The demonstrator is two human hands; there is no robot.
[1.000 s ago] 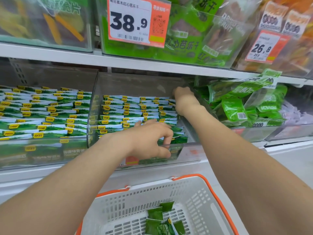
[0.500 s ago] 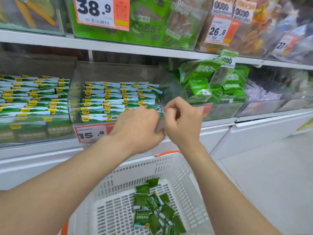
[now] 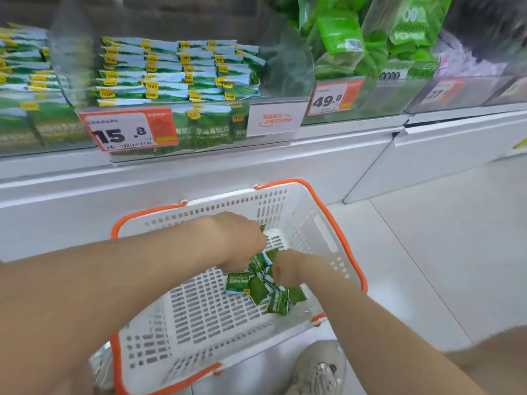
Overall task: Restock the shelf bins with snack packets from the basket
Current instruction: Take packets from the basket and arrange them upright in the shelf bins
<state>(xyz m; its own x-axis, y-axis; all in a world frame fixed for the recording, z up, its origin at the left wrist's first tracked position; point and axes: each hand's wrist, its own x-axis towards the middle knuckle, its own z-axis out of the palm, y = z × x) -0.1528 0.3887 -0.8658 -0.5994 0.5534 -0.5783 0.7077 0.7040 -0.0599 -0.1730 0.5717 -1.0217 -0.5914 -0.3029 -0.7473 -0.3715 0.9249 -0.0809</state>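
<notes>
A white basket with an orange rim [image 3: 328,212] sits on the floor below the shelf. Several small green snack packets [image 3: 278,302] lie in a pile at its right side. My left hand [image 3: 242,243] reaches down into the pile with its fingers curled around packets; one packet sticks out beneath it. My right hand [image 3: 286,269] is just to the right, fingers curled into the same pile, fingertips hidden. Above, the clear shelf bin [image 3: 273,72] holds rows of the same packets [image 3: 182,69] stacked flat.
A price tag reading 15.8 [image 3: 128,132] hangs on the bin's front. To its left another bin [image 3: 25,81] is full of the same packets. To the right stands a bin of larger green bags [image 3: 356,44]. My shoe [image 3: 316,369] is beside the basket.
Both hands have left the shelf bin and dropped into the basket onto the packet pile. The view has tilted down from the shelf toward the basket.
</notes>
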